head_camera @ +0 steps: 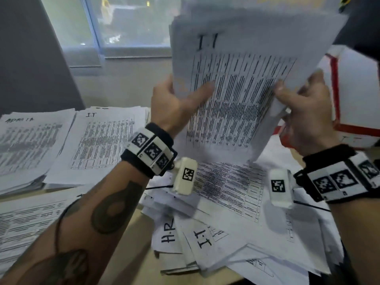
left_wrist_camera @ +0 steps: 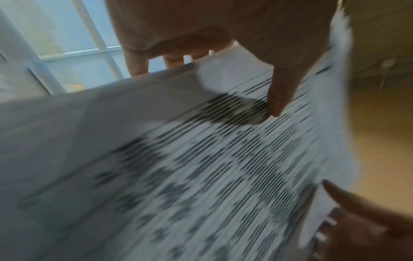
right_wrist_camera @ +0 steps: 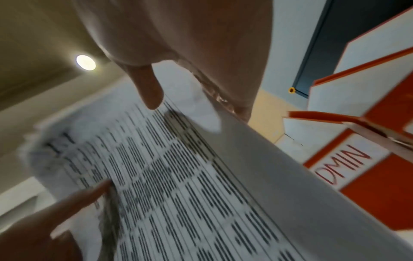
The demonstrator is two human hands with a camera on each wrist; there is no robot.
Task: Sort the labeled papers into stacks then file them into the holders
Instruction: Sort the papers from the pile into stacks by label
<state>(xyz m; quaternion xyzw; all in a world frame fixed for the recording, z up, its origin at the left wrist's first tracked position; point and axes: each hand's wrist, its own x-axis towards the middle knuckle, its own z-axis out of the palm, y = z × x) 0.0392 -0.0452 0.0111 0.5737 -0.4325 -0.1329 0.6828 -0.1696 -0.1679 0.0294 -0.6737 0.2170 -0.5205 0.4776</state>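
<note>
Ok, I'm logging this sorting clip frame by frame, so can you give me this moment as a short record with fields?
held: I.T sheaf, raised upright over the desk
left hand: grips the sheaf's left edge, thumb on the front
right hand: grips the sheaf's right edge
sorted stacks: ADMIN stack beside I.T stack, at left
unsorted: loose pile under the hands, H.R and I.T sheets showing
holder: white with red trim, at right

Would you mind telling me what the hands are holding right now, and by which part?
Both hold a raised stack of I.T-labeled papers: the left hand pinches its left edge, the right hand its right edge, thumbs in front.
</note>
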